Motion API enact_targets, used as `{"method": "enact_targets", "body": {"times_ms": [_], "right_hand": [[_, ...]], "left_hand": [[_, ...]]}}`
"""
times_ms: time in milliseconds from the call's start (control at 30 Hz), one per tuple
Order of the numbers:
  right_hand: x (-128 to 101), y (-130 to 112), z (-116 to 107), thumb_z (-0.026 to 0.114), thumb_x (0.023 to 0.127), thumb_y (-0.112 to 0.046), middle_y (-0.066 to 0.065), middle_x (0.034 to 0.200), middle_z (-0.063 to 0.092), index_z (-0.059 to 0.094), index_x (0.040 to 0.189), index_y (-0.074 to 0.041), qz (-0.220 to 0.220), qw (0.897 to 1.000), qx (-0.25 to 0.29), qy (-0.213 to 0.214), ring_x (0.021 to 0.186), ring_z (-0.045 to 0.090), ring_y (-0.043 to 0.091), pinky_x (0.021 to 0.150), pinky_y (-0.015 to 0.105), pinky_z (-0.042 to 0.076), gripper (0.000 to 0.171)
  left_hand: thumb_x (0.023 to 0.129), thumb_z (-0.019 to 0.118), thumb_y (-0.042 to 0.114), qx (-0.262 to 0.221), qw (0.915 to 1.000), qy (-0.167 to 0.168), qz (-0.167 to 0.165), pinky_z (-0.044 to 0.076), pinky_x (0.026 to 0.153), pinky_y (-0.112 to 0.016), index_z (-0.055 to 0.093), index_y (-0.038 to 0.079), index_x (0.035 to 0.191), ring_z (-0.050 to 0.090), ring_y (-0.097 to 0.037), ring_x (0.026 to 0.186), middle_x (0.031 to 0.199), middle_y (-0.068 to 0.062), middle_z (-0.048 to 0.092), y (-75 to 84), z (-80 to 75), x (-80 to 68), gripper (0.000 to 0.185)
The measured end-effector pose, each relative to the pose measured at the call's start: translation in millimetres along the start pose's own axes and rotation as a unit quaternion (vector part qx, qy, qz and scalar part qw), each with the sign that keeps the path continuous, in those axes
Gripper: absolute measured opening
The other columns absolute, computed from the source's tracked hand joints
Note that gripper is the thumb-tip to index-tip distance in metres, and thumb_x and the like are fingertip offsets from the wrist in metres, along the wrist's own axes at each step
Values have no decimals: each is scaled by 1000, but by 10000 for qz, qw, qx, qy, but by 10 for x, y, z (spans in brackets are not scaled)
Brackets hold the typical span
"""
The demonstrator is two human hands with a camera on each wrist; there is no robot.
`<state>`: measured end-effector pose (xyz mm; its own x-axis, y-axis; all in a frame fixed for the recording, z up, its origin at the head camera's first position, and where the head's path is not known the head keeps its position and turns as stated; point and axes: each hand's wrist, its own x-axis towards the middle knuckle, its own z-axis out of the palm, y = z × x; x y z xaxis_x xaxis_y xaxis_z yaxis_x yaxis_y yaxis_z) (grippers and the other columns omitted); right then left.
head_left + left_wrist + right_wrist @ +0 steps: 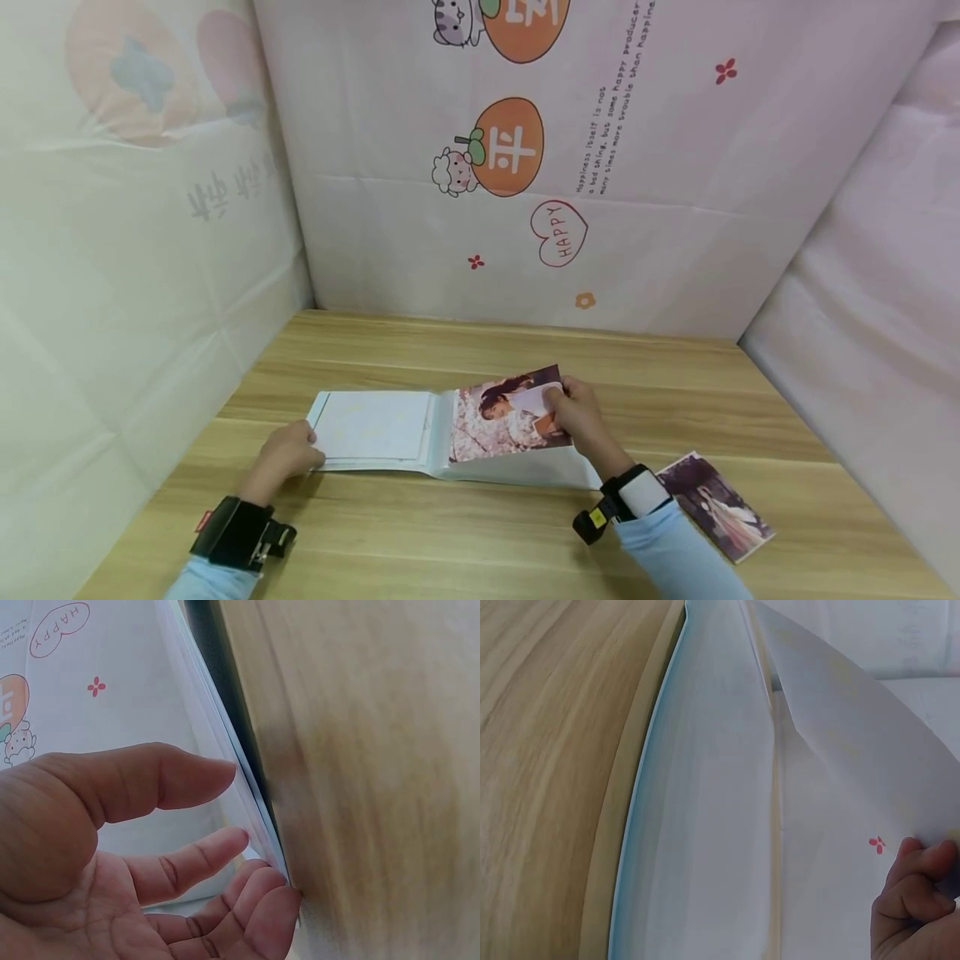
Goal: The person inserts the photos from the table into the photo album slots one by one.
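An open photo album with a pale blue cover lies on the table, white sheets on its left side. My left hand grips the album's left edge; the left wrist view shows the thumb and fingertips at that edge. Above the right side, my right hand pinches a photo of a person among pink blossoms by its right end. That photo slants upward to the right. In the right wrist view its pale back shows, lifted off the album, with curled fingers at its corner.
Other photos lie in a small stack to the right, beside my right forearm. The wooden table is bounded by white printed cloth at the back and on both sides. Each wrist carries a strapped black device.
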<state>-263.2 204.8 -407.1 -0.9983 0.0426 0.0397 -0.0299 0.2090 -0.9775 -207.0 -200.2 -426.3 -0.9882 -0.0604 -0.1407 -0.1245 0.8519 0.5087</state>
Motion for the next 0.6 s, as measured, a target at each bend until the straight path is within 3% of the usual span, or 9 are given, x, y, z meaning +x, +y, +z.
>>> {"method": "enact_targets", "body": {"times_ms": [600], "right_hand": [[75, -14, 342, 48, 88, -5, 6, 62, 47, 57, 88, 5, -13, 9999, -155, -6, 41, 41, 9, 37, 22, 37, 13]], "left_hand": [[69, 63, 5, -54, 10000, -20, -48, 41, 54, -31, 52, -10, 88, 48, -24, 62, 75, -12, 50, -7, 2, 0, 26]]}}
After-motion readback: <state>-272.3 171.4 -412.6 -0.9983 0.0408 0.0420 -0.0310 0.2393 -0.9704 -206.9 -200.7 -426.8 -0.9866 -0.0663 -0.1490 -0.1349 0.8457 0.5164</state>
